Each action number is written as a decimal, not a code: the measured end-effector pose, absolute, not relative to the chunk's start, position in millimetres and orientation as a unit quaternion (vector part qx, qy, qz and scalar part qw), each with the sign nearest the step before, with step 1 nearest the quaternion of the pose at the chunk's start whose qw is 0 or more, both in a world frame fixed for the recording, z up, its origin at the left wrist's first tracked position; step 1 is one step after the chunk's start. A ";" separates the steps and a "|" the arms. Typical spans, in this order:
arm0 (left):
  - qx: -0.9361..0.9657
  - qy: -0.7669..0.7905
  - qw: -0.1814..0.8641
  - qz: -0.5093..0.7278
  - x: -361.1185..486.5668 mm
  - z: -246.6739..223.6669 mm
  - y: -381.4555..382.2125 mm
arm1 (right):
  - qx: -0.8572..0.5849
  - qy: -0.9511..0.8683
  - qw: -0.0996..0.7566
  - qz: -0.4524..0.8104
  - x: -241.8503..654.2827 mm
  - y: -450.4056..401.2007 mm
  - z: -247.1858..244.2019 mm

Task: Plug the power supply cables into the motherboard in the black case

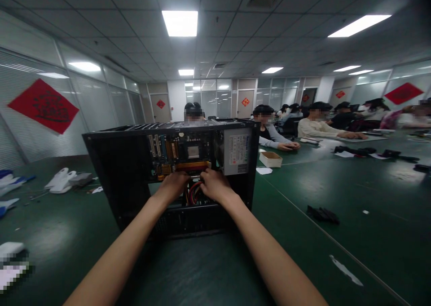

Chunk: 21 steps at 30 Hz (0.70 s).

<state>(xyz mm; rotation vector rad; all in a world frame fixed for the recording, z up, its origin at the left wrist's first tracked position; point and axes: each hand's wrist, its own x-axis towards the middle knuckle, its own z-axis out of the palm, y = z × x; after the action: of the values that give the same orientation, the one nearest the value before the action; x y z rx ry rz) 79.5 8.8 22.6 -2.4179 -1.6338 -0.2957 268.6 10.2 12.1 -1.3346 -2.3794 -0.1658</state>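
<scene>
Head view: computer case (116, 175) stands upright on the green table (336, 180), centre of scene, open side facing the wearer. Circuit board (182, 149) shows inside, upper middle: pale, blue and yellow slots toward its left, square silver chip right of those, long yellow and dark-red slots low down. Power supply (237, 152), grey with a white label, fills the upper right corner of the case. Both bare arms reach in from the near side. Left hand (173, 184) is at the lower edge of the board, fingers bent, fingertips pointing right. Right hand (215, 184) is just right of it, fingers curled, below and left of the power supply. Narrow gap between the two hands; a small pale bar (195, 177) sits there by the fingertips. Can't tell if either hand grips it, fingertips too hidden. Red and yellow wires (192, 193) run just below, between the hands. Right of the case, on the table: pale open box (270, 160) with white paper (264, 170) near it, black cloth bundle (323, 214) closer in, white scrap (346, 271) nearest. Left of the case: white plastic bag (60, 180) beside a grey block (81, 179). Several people sit far and right, one in a cream top (314, 127) with arms on the table.
</scene>
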 end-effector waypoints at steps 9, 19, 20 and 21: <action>-0.812 -0.560 0.159 -0.048 83.7 23.7 3.8 | -0.478 -0.854 0.197 -0.063 266.3 11.2 10.6; -0.801 -0.571 0.174 -0.031 87.1 24.6 3.0 | -0.464 -0.860 0.199 -0.082 266.7 12.8 7.7; -0.801 -0.571 0.177 -0.032 87.0 24.5 3.0 | -0.464 -0.859 0.198 -0.082 266.8 12.8 7.4; -0.799 -0.572 0.181 -0.034 86.9 24.3 3.0 | -0.464 -0.860 0.199 -0.082 266.9 12.6 7.3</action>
<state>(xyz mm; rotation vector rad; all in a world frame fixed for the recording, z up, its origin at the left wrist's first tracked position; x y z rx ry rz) 86.9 3.0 24.3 -2.2577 -1.6161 -0.0955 266.9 12.6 7.3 -1.2973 -2.4045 -0.2286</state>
